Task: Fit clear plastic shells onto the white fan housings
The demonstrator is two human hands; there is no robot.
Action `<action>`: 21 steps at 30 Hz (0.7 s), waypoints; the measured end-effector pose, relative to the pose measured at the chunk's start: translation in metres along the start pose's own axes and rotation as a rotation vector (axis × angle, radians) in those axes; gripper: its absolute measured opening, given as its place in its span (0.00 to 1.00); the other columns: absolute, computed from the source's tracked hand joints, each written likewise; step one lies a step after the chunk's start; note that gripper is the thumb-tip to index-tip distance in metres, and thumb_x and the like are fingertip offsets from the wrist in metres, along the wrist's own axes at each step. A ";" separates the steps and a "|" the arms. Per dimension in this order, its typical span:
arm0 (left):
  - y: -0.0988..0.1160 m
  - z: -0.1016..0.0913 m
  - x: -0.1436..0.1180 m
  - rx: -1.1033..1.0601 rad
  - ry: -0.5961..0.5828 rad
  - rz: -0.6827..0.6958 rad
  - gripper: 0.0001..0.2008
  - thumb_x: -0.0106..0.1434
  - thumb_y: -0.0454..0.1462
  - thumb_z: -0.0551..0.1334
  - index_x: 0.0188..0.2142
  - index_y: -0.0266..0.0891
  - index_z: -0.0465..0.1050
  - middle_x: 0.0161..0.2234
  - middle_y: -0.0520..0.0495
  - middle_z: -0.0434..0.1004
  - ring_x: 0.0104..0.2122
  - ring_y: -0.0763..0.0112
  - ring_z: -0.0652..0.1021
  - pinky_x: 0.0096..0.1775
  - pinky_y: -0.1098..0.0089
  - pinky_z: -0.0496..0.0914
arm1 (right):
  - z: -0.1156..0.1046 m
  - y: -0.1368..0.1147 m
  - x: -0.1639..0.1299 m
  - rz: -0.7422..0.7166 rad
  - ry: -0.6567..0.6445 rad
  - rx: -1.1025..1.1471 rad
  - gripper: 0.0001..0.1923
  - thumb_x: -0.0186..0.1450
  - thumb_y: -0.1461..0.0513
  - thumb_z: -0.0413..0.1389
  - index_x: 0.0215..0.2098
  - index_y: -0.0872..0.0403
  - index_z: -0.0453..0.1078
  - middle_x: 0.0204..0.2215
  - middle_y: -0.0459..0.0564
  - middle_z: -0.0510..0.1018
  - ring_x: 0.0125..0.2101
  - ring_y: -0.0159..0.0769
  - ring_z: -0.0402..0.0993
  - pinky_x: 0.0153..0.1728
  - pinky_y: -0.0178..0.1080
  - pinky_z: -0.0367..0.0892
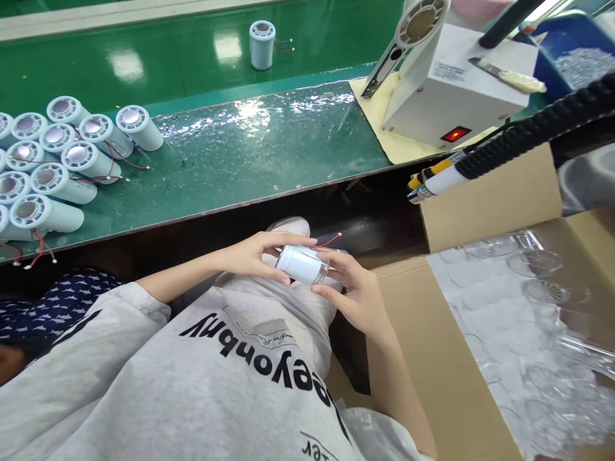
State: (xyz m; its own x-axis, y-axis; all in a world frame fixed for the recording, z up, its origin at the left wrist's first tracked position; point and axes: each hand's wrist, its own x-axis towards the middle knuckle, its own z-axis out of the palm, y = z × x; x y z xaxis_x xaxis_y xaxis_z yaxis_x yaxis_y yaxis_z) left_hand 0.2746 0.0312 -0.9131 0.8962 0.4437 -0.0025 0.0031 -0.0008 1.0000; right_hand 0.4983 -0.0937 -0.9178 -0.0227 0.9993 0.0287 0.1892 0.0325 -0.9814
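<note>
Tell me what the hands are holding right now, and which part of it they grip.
Both hands hold one white cylinder: left hand around its white end, right hand at its clear end.

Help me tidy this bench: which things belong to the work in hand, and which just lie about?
In hand: white cylinder, held by left hand and right hand; cylinders stacked on bench.
Lying about: white machine, lone cylinder, cardboard box.
</note>
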 end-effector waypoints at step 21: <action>-0.001 -0.004 -0.003 0.172 -0.019 0.143 0.37 0.58 0.40 0.75 0.66 0.51 0.70 0.66 0.40 0.71 0.65 0.49 0.71 0.60 0.55 0.72 | 0.013 0.000 0.009 0.359 0.060 0.446 0.28 0.57 0.41 0.68 0.44 0.49 0.73 0.35 0.46 0.80 0.31 0.36 0.80 0.26 0.37 0.80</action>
State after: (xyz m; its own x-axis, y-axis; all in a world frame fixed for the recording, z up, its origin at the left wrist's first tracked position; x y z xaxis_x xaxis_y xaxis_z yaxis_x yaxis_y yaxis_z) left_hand 0.2704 0.0337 -0.9140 0.9011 0.4112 0.1373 -0.0502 -0.2155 0.9752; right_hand 0.4853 -0.0846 -0.9199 0.0243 0.9462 -0.3227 -0.2583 -0.3059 -0.9164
